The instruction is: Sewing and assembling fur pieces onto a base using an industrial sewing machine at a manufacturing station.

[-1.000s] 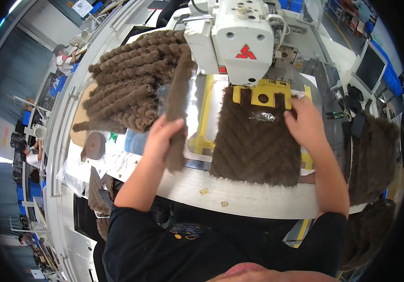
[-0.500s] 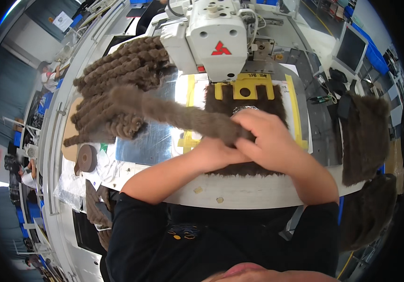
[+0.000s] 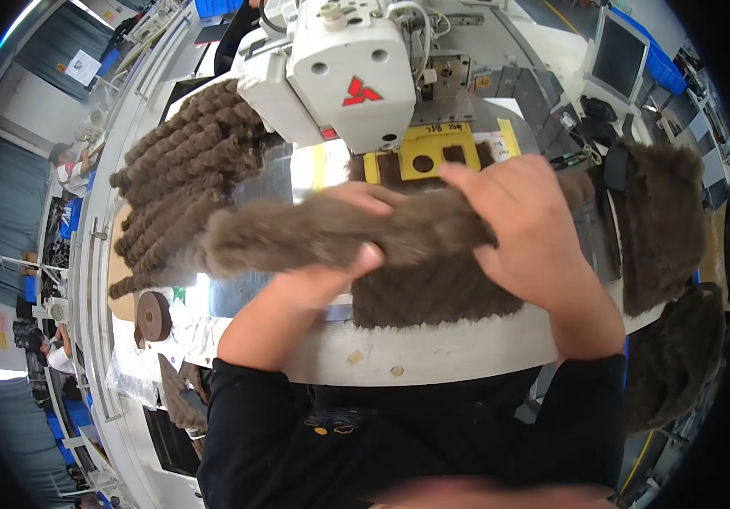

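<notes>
A long brown fur strip (image 3: 297, 233) stretches crosswise before me, held up in both hands. My left hand (image 3: 339, 259) pinches it near its middle, thumb in front and fingers behind. Towards its right end my right hand (image 3: 522, 225) is closed around it. Below the strip, a flat brown fur panel (image 3: 433, 288) with a ragged pale near edge lies on the sewing machine's bed. A yellow clamp plate (image 3: 422, 164) with a round hole rests on the panel's far part, under the white sewing machine head (image 3: 348, 81).
Left of the machine lies a pile of ridged brown fur strips (image 3: 187, 161). A roll of brown tape (image 3: 153, 316) sits near the left edge. Fur pieces (image 3: 662, 229) hang at the right, below a monitor (image 3: 618, 55). Other people (image 3: 68, 174) sit at the far left.
My hands have moved apart, the right one up and rightward, the left one leftward. The fur strip now lies more level across them. The view has shifted slightly.
</notes>
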Demonstrator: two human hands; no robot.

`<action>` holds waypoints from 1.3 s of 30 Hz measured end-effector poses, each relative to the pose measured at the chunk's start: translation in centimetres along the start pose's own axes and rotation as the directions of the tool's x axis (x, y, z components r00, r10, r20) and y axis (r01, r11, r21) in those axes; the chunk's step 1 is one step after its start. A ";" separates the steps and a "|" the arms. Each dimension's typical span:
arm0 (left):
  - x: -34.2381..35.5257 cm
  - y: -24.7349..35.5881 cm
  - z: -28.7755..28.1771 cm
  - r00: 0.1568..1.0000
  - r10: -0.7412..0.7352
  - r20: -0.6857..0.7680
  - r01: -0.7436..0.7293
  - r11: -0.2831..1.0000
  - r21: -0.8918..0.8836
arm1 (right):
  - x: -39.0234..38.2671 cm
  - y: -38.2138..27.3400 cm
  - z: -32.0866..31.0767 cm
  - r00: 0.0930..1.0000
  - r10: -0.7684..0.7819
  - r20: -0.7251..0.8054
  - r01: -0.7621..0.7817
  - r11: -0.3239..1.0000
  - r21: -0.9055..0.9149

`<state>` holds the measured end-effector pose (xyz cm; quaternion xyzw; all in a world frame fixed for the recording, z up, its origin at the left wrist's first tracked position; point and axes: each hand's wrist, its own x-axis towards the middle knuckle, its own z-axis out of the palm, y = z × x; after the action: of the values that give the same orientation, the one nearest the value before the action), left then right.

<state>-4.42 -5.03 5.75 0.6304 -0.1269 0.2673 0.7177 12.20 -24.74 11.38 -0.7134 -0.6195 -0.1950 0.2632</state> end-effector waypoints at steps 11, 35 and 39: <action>-0.1 2.3 -1.3 0.995 0.077 0.056 -0.089 0.964 0.253 | -0.7 0.1 0.2 0.936 0.049 0.348 -0.144 0.957 0.252; -2.0 4.1 -0.2 0.976 0.196 -0.093 -0.155 0.931 0.332 | -1.0 0.1 1.6 0.891 0.066 0.450 -0.191 0.952 0.238; -1.8 3.9 0.4 0.973 0.007 -0.231 0.022 0.992 0.123 | -1.0 -1.0 1.3 0.869 0.000 0.495 -0.168 0.941 0.294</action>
<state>-7.98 -5.57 8.19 0.6389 -0.0232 0.3436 0.6878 11.01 -24.62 9.91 -0.7121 -0.6572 0.1088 0.2215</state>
